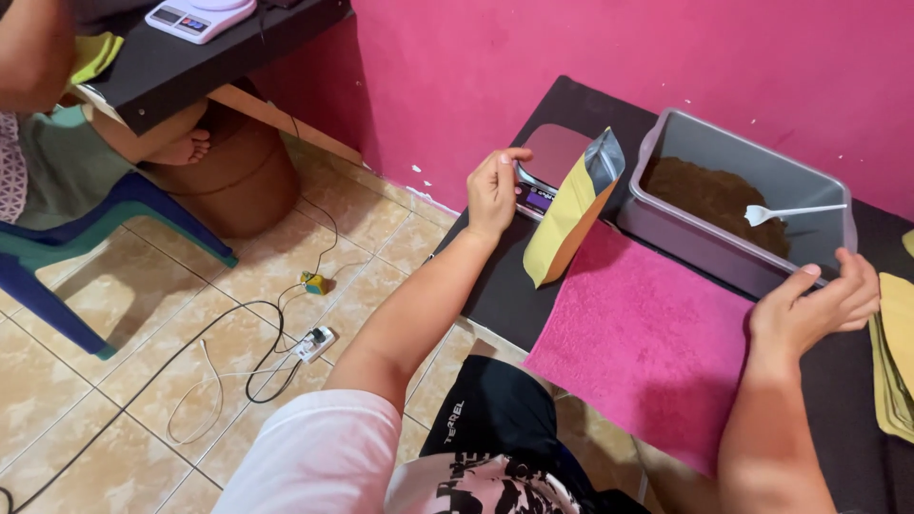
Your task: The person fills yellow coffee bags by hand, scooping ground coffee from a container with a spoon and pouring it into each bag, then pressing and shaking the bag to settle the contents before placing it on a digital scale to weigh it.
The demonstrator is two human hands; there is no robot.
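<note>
Work table (495, 295): I see a dark tabletop filling the right half of the frame, against a pink wall.
Pink towel (647, 338): it lies flat at lower centre-right, between my two arms, its upper edge against the foot of the pouch and the near wall of the tub.
Grey tub (685, 238): a rectangular bin at upper right, long axis running from upper left down to lower right; it holds a brown powder (709, 195), with a white plastic spoon (790, 212) resting on it, handle pointing right.
Pouch (571, 205): a yellow-and-silver stand-up bag at upper centre, upright but tilted, mouth up and to the right, leaning toward the tub's left end. It stands just right of the left hand, well apart from the right; the left is the nearer.
Scale (552, 152): a small flat scale behind the pouch, its platform partly hidden by the bag.
Left hand (495, 186): fingers curled narrow, thumb and fingertips closed on the scale's front edge by the lit display.
Right hand (819, 305): fingers hooked over the tub's near right rim, gripping it.
Flat pouches (895, 352): a yellowish stack at the right edge, cut off by the frame.
Hidden: whether the pouch's base sits on the scale or beside it I cannot tell; it looks to be beside it.
Upper left: another person's foot, a blue chair and a second scale on a separate table.
</note>
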